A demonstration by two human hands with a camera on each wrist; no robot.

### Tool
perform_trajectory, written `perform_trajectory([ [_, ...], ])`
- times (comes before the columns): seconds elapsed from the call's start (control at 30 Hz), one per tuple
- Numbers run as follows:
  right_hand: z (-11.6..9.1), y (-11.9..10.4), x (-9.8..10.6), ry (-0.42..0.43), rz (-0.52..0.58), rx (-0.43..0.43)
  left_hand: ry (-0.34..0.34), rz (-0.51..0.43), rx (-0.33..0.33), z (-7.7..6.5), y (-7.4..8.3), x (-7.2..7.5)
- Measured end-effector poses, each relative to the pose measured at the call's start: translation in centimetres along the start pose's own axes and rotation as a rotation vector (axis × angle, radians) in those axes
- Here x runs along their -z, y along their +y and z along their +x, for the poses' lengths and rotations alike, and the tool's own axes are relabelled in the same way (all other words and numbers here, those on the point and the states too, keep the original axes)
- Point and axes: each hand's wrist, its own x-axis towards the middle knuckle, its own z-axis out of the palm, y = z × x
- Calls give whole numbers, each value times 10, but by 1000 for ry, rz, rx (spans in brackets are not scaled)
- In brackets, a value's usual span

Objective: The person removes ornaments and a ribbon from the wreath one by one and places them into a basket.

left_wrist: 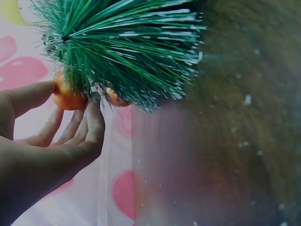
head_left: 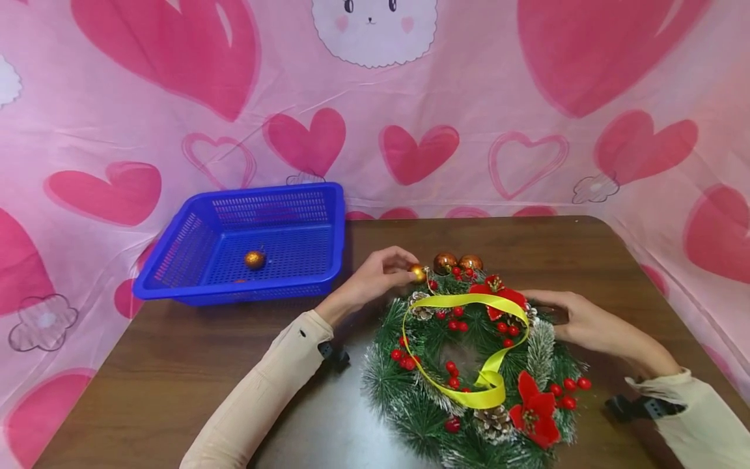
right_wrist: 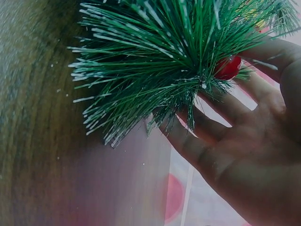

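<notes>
A green Christmas wreath with frosted tips lies on the table, decorated with red berries, pine cones and red poinsettias. Across it loops a yellow ribbon. At the wreath's far left edge my left hand pinches a small gold bauble; the left wrist view shows thumb and fingers around this bauble. Two copper baubles sit just beyond the far rim. My right hand holds the wreath's right side, its fingers passing beneath the needles in the right wrist view, partly hidden.
A blue plastic basket stands at the back left of the brown wooden table. Inside it lies a gold bauble. A pink cloth with hearts hangs behind the table.
</notes>
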Motion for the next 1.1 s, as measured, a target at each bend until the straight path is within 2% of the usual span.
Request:
perform_trajectory([
  [0.23, 1, 2, 0, -6, 50, 12, 49, 22, -64, -2, 7, 2],
  [0.43, 2, 7, 0, -5, 58, 46, 81, -4, -132, -5, 15, 6],
  [1.1, 0, 3, -1, -7, 33, 1, 135, -2, -176, -10, 38, 13],
])
